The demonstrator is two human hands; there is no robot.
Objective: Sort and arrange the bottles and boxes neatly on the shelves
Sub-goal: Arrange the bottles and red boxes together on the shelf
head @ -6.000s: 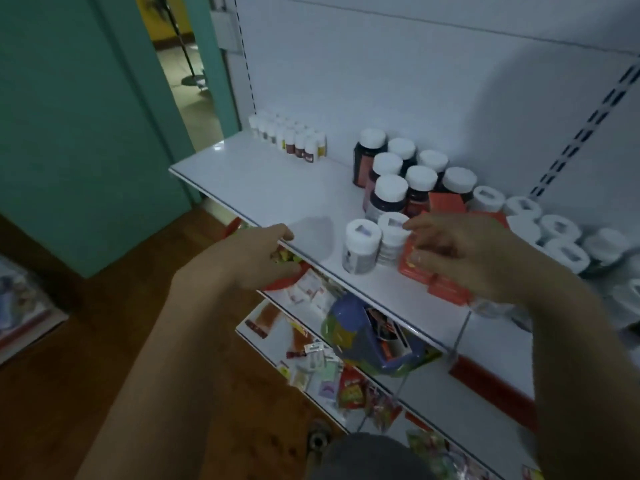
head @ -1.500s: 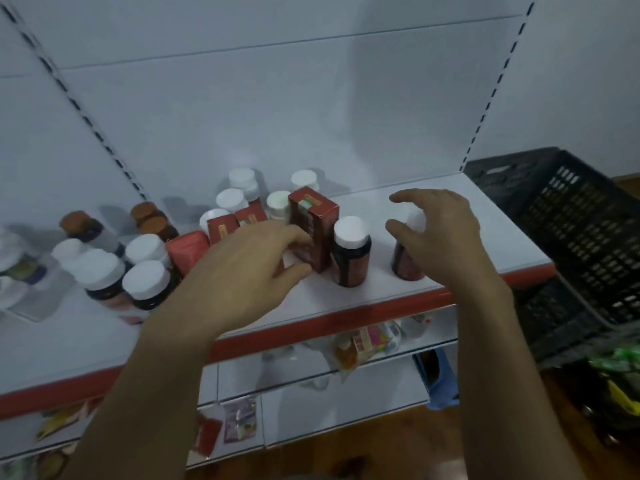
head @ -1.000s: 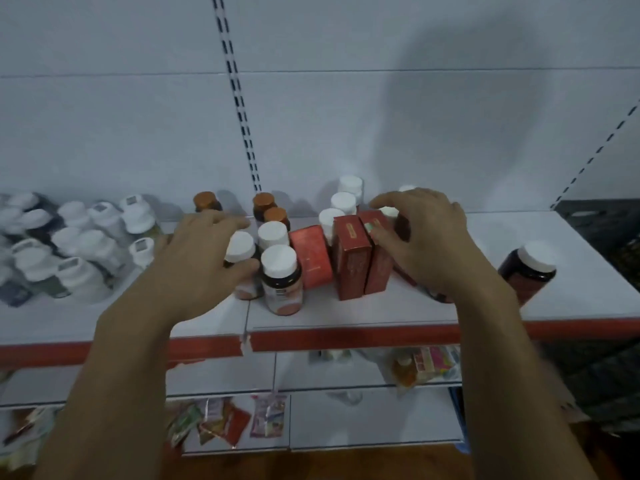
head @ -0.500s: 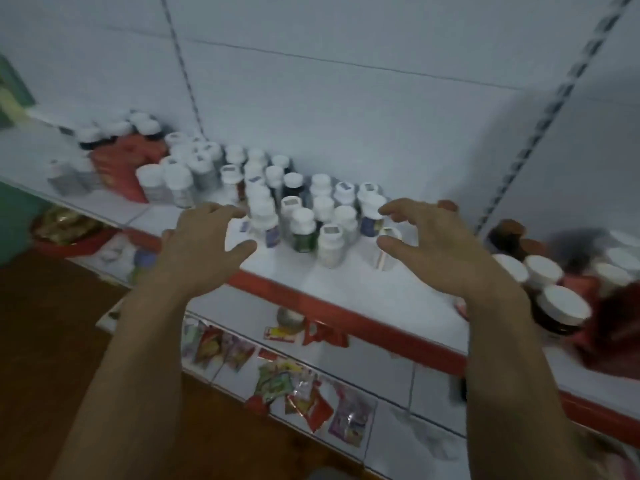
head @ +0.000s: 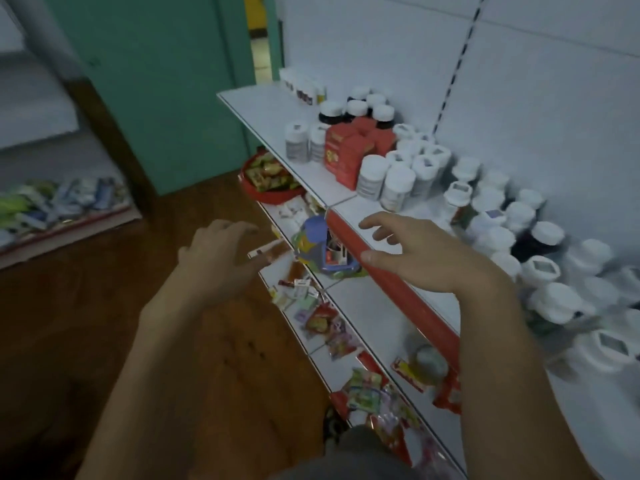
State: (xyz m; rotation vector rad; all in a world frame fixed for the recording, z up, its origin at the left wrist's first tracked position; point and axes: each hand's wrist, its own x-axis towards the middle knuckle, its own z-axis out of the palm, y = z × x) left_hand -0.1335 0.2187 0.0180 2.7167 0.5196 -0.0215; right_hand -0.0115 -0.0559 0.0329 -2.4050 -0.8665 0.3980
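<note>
Both hands are held out in the middle of the frame with nothing in them. The left hand (head: 221, 261) is over the wooden floor (head: 104, 323), just left of the shelving, with its fingers spread and a little bent. The right hand (head: 426, 258) is above the red front edge of the top shelf (head: 270, 109), fingers also apart and loosely bent (it is apart from the bottles). On this shelf, in the upper centre, a group of red boxes (head: 349, 150) stands between dark bottles (head: 356, 107) behind it and white-capped bottles (head: 398, 183) nearer to the camera. More white-capped ones fill the right side, somewhat blurred. Below, at centre left, a red bowl (head: 277, 197) holds small packets, and the lower shelves (head: 367, 306) carry loose packets.
</note>
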